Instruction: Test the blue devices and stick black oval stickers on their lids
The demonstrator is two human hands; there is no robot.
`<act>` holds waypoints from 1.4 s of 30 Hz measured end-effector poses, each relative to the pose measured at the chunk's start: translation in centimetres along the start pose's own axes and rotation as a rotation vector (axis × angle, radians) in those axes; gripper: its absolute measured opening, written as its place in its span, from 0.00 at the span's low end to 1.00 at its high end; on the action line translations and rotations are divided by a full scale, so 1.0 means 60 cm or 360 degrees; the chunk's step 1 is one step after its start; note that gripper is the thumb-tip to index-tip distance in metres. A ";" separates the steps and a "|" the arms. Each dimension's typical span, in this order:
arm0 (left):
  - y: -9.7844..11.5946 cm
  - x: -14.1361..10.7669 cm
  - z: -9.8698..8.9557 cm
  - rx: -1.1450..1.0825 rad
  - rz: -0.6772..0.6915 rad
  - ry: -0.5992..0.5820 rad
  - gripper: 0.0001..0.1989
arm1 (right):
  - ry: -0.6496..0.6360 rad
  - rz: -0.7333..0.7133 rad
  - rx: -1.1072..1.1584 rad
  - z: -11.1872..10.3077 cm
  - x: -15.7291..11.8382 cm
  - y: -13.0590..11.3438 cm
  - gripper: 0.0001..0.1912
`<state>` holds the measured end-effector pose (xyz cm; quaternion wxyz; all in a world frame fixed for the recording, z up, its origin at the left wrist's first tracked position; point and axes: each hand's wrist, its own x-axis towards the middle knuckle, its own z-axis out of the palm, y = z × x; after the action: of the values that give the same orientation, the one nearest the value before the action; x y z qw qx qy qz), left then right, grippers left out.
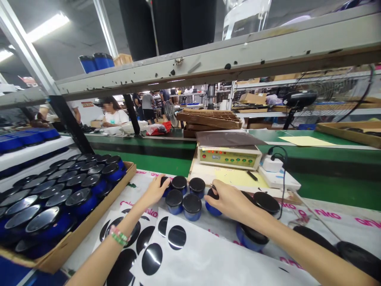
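Observation:
My left hand (154, 191) is closed round a short blue cylinder with a black top (166, 183), at the left end of a small cluster. My right hand (228, 198) grips another blue cylinder (212, 207) by its side, at the cluster's right end. Between the hands stand several more black-topped cylinders (192, 204), close together in two rows. Nearer to me lie white sheets (208, 254) with round black stickers (152, 259). A few more cylinders (252, 237) stand under and beyond my right forearm, partly hidden by it.
At left, a cardboard tray (119, 186) is packed with black-topped blue cylinders. Behind the cluster sits a control box (229, 157) with lit digits, beside a white power adapter (272, 163) with cables. A shelf beam (190, 65) crosses overhead. People (114, 113) are in the background.

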<state>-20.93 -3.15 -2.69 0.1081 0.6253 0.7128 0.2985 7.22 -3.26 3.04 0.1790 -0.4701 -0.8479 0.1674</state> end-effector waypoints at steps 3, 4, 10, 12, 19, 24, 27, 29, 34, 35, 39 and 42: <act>0.010 0.013 0.006 -0.0016 0.0142 -0.0052 0.20 | -0.0060 -0.0006 0.0011 0.014 0.014 0.000 0.12; 0.016 0.012 0.002 -0.0007 0.0176 -0.0048 0.21 | -0.0095 -0.0017 0.0023 0.016 0.015 0.000 0.12; 0.080 -0.055 -0.015 0.0105 0.0675 -0.0111 0.25 | -0.0346 -0.0182 0.0085 0.007 0.004 0.004 0.12; 0.101 -0.079 -0.003 0.0261 0.1001 -0.0223 0.33 | -0.0350 -0.0211 0.0086 0.008 0.005 0.005 0.11; 0.096 -0.075 0.029 0.0677 0.1370 -0.0194 0.35 | -0.0284 -0.0250 0.0121 0.020 0.001 -0.001 0.12; 0.073 -0.057 0.015 0.0752 0.1372 -0.0141 0.34 | -0.0265 -0.0260 0.0187 0.031 -0.007 -0.014 0.12; 0.060 -0.054 0.006 0.0773 0.1355 -0.0104 0.36 | -0.0296 -0.0304 0.0244 0.032 -0.012 -0.023 0.13; 0.055 -0.056 0.001 0.0770 0.1343 -0.0070 0.40 | -0.0300 -0.0320 0.0270 0.018 -0.015 -0.022 0.15; 0.088 -0.077 -0.004 0.0688 0.1378 0.0129 0.41 | 0.0076 -0.0018 0.0200 -0.104 -0.041 0.039 0.13; 0.107 -0.081 -0.001 0.0633 0.1388 0.0126 0.36 | 0.0186 0.0132 0.0196 -0.139 -0.052 0.061 0.14; 0.218 -0.078 0.037 0.0281 0.1298 -0.0269 0.22 | 0.0772 0.0670 -0.0424 -0.263 -0.124 0.154 0.18; 0.306 -0.055 0.092 0.0103 0.1213 -0.0641 0.24 | 0.0771 0.1003 -0.1014 -0.288 -0.195 0.199 0.17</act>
<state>-2.18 -4.00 2.47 0.1075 0.8928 0.4045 0.1665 29.76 -5.29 11.12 0.1591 -0.7596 -0.6080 -0.1674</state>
